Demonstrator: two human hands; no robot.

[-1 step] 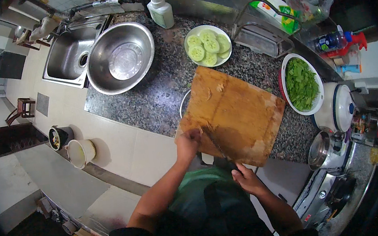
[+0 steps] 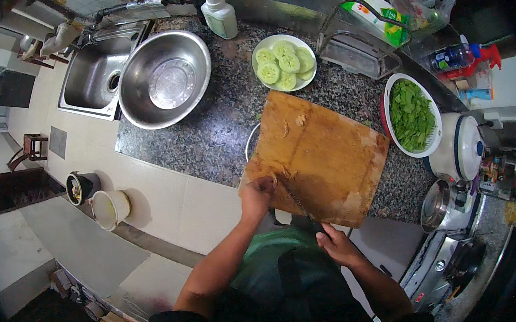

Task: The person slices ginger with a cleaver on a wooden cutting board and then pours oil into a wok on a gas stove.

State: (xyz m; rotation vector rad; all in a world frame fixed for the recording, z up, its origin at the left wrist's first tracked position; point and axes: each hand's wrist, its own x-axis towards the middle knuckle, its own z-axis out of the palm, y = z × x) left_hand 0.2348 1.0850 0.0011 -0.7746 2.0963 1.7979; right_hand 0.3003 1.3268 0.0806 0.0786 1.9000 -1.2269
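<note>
A kitchen knife (image 2: pixel 298 202) is gripped by its dark handle in my right hand (image 2: pixel 339 246), at the near edge of the wooden cutting board (image 2: pixel 332 154). Its blade slants up and left over the board, with its tip close to my left hand (image 2: pixel 258 196). That hand rests at the board's near left corner, fingers bent and pressed together. What they hold, if anything, is hidden. Small pale shreds (image 2: pixel 285 172) lie by the blade tip, and a few pale scraps (image 2: pixel 300 120) sit farther up the board.
Beyond the board stands a plate of cucumber slices (image 2: pixel 286 62). A steel basin (image 2: pixel 197 92) sits beside the sink (image 2: pixel 91 74) at the left. On the right are a white basket of chopped greens (image 2: pixel 412 115), a white rice cooker (image 2: pixel 455 142) and a wire rack (image 2: pixel 356 52).
The knife blade has turned slightly and looks narrower. Pale shreds beside its tip show more. Both hands stay nearly in place.
</note>
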